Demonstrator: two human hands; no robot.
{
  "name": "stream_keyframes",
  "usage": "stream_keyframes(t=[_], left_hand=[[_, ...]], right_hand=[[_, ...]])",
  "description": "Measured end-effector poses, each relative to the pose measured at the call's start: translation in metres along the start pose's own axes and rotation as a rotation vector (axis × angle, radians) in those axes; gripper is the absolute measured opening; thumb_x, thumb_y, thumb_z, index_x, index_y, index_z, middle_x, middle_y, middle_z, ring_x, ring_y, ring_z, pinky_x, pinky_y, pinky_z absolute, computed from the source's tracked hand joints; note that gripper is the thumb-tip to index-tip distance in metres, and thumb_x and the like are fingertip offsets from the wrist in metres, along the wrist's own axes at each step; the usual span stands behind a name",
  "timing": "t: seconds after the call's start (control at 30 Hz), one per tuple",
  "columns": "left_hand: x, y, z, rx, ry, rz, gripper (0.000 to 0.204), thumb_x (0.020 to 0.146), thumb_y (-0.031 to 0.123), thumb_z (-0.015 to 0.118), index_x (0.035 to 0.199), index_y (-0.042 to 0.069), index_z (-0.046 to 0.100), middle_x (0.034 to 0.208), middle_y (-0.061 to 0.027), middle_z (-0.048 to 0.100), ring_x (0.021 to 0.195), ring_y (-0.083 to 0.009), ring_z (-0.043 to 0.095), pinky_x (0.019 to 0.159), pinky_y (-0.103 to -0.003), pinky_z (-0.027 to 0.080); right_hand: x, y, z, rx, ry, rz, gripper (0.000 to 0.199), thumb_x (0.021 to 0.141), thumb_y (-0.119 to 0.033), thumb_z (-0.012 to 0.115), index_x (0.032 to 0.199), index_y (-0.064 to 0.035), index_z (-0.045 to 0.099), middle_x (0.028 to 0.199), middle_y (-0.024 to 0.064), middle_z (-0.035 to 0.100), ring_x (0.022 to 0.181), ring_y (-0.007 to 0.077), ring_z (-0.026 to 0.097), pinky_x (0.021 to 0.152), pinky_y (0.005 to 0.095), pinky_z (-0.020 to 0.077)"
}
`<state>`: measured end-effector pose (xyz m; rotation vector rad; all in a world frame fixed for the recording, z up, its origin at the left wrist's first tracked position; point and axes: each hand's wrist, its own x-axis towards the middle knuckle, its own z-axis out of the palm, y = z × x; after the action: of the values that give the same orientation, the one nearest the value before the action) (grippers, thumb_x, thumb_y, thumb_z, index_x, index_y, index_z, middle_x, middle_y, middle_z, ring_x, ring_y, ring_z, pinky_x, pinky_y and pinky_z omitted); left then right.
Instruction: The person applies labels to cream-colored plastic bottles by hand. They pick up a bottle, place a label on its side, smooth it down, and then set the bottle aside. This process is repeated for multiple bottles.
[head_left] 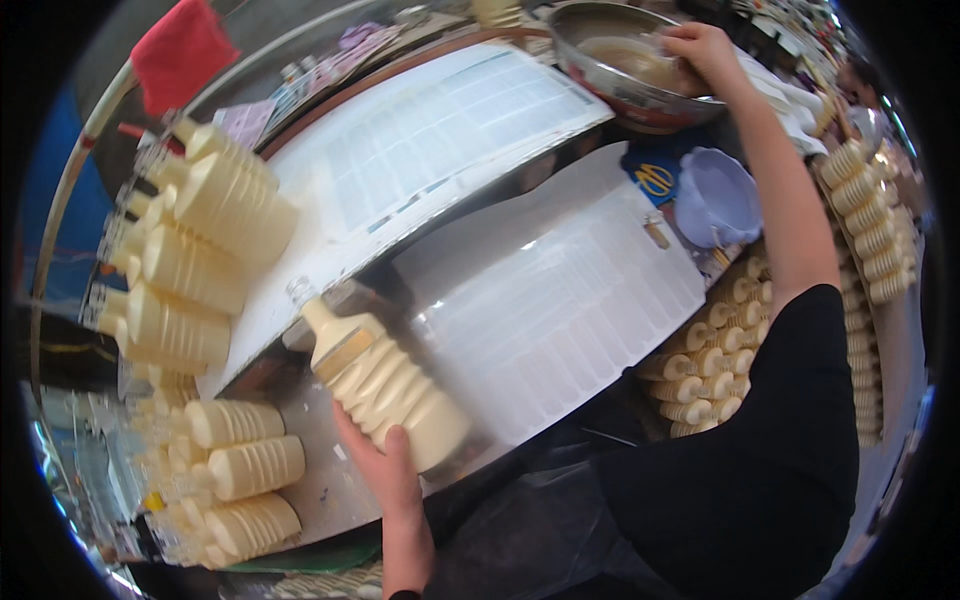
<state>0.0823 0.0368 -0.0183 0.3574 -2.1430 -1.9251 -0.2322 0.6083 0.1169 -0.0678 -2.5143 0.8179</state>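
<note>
A cream-coloured ribbed bottle [372,385] with a clear neck and a flat tan panel lies tilted, its neck pointing up and left. My left hand [385,455] is closed round its lower side, thumb on top. At the far right, my right hand [700,55] reaches over a wide metal bowl [655,108] of cloudy liquid. Its fingers are curled together at the liquid; what they hold, if anything, is hidden. Between the hands lies a whitish translucent sheet [560,310] with rows of pale oblong pieces. Beyond it is a white board [440,140] with similar rows.
Similar cream bottles [215,205] are stacked on the left, with more [255,467] below them. A lavender basin [716,195] stands by yellow-handled scissors [654,180]. Several rows of bottles [710,365] fill the right side. A red cloth [182,55] hangs on a curved pole.
</note>
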Motion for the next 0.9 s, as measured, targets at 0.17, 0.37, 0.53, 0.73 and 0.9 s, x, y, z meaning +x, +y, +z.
stream_keyframes(t=[0.17,0.37,0.53,0.73,0.9], left_hand=[[0.002,0.001,-0.005,0.175,0.002,-0.065,0.095,0.079,0.009,0.067,0.161,-0.002,0.020,0.152,-0.0222,0.043,0.139,-0.0311,0.046,0.118,-0.042,0.037],[0.002,0.007,-0.005,0.087,-0.009,-0.101,0.098,0.078,0.010,0.070,0.161,0.000,0.020,0.150,-0.0214,0.046,0.135,-0.0302,0.052,0.113,-0.042,0.044],[0.006,0.003,-0.009,-0.043,-0.082,-0.093,0.099,0.080,0.010,0.069,0.162,0.001,0.015,0.150,-0.0223,0.045,0.136,-0.0304,0.051,0.114,-0.042,0.043],[0.008,0.013,-0.007,0.003,-0.124,-0.067,0.094,0.085,0.012,0.070,0.162,-0.002,0.016,0.149,-0.0262,0.047,0.135,-0.0318,0.052,0.113,-0.041,0.043],[0.008,-0.015,-0.015,0.013,-0.074,0.137,0.080,0.095,0.027,0.064,0.159,-0.002,0.027,0.146,-0.0238,0.053,0.132,-0.0313,0.055,0.111,-0.042,0.043]], right_hand=[[0.069,0.106,0.008,-0.779,-0.445,0.089,0.021,0.071,-0.022,0.073,0.071,-0.0005,0.072,0.067,0.0161,0.067,0.057,0.0248,0.062,0.056,0.0404,0.0489],[0.073,0.108,0.029,-0.772,-0.382,0.011,0.024,0.077,-0.025,0.072,0.082,-0.0012,0.076,0.074,0.0212,0.070,0.070,0.0312,0.071,0.066,0.0434,0.0537],[0.048,-0.007,-0.022,-0.706,-0.111,-0.050,0.032,0.089,-0.032,0.067,0.101,-0.0028,0.075,0.089,0.0197,0.073,0.086,0.0338,0.074,0.079,0.0442,0.0554],[-0.089,-0.174,0.010,-0.499,-0.230,-0.281,0.031,0.093,-0.027,0.067,0.102,0.0017,0.074,0.084,0.0110,0.074,0.078,0.0213,0.072,0.075,0.0345,0.0554],[-0.216,-0.254,0.070,0.282,-0.758,-0.153,0.020,0.090,-0.014,0.071,0.097,0.0043,0.076,0.082,0.0079,0.075,0.072,0.0109,0.070,0.068,0.0252,0.0555]])
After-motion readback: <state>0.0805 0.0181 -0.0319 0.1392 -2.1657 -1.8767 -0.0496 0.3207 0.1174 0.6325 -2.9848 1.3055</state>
